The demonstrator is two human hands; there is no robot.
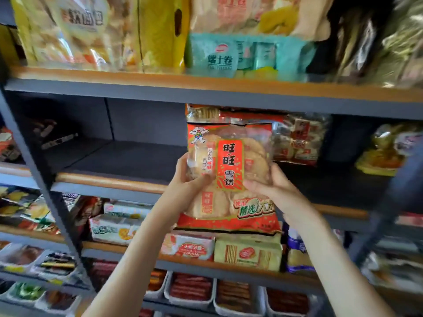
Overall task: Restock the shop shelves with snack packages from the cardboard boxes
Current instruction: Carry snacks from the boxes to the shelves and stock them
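Left hand, right hand grip cracker bag before dark shelf.

Showing glossy crinkled plastic film on the red snack bag, smooth wood-toned trim on the shelf edge left of it, matt grey metal underneath.

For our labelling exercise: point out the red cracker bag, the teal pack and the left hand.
red cracker bag [230,165]: head view, its central red label.
teal pack [219,56]: head view, its printed front.
left hand [186,181]: head view, base of thumb.
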